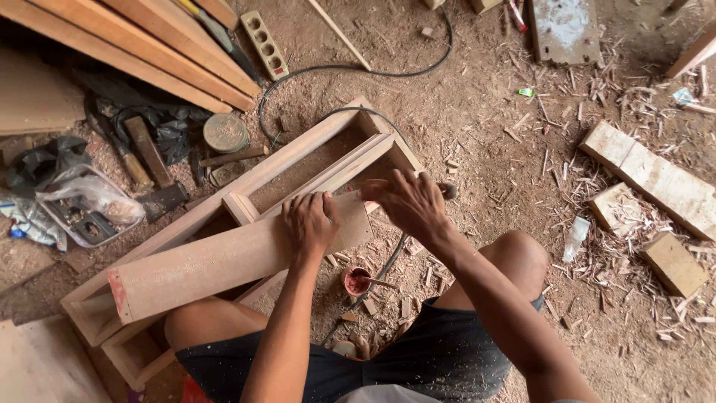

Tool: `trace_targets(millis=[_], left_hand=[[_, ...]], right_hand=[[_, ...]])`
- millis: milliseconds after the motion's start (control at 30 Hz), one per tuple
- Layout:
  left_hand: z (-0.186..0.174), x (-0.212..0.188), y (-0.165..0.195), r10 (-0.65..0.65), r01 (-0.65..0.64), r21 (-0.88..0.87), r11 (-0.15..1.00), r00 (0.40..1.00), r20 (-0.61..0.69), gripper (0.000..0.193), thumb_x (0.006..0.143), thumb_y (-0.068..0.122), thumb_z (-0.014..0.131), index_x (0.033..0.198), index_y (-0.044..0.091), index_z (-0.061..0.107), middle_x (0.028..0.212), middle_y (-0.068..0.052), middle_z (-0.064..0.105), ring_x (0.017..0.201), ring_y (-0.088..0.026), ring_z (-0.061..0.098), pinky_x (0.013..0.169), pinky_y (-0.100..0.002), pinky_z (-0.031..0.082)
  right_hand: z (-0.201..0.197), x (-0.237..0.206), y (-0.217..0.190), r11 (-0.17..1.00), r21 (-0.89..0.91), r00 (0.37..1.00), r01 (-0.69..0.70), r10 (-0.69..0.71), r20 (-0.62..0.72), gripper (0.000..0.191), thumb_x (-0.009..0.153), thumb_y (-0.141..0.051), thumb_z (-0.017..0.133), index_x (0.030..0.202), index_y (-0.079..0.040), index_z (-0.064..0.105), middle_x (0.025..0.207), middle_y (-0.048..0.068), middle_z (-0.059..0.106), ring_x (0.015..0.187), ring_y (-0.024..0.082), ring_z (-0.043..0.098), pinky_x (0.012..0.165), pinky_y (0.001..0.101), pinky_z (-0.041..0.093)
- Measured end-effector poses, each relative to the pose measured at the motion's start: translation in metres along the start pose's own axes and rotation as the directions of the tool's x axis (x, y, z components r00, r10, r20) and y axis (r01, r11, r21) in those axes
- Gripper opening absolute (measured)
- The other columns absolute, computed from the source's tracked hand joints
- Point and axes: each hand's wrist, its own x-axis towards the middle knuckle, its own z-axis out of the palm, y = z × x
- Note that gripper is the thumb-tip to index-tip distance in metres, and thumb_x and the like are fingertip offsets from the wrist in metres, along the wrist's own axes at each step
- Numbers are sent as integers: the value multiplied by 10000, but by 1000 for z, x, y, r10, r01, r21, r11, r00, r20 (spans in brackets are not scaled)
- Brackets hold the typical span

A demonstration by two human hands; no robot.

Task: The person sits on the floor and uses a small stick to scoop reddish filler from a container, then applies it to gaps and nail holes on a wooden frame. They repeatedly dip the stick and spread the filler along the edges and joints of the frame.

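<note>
A long wooden frame [298,153] lies on the sawdust floor between my knees and the planks. Across it rests a flat wooden board [201,261] with a reddish end at the left. My left hand [309,222] presses flat on the board near its right end. My right hand [409,201] rests with spread fingers at the board's right end and the frame's rail, and a dark handle end shows just past its fingers. A small cup of red paste [357,281] with a stick in it stands on the floor beneath my hands.
Long planks [142,45] lie at the upper left, with a power strip [264,43] and a black cable [358,71] beside them. A hammer [130,160], a round tin [225,132] and a plastic tray [86,205] sit left. Wood offcuts [656,175] and shavings litter the right.
</note>
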Motion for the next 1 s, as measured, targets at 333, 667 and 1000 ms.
trace_targets(millis=[333, 667, 1000], left_hand=[[56, -1, -28, -78, 90, -382, 920, 996, 48, 342, 986, 343, 512, 867, 73, 684, 789, -162, 655, 770, -358, 617, 719, -495, 455], [140, 53, 51, -251, 305, -219, 927, 937, 242, 320, 1012, 318, 500, 960, 63, 686, 839, -170, 667, 789, -353, 629, 722, -482, 473], [112, 60, -57, -174, 237, -423, 875, 968, 183, 314, 1037, 294, 489, 1053, 52, 688, 889, -178, 678, 808, -349, 640, 724, -469, 492]], right_hand=[[21, -3, 0, 999, 26, 954, 32, -39, 299, 434, 1007, -306, 628, 1408, -470, 599, 1023, -57, 658, 844, 91, 612, 579, 247, 486], [25, -34, 26, 538, 721, 899, -437, 297, 323, 607, 1050, -641, 261, 1408, -289, 602, 874, 81, 760, 669, 160, 718, 607, 364, 567], [61, -20, 22, 40, 888, 871, -458, 221, 440, 425, 1064, -215, 464, 1474, -128, 536, 1010, 119, 745, 898, 207, 740, 803, 387, 625]])
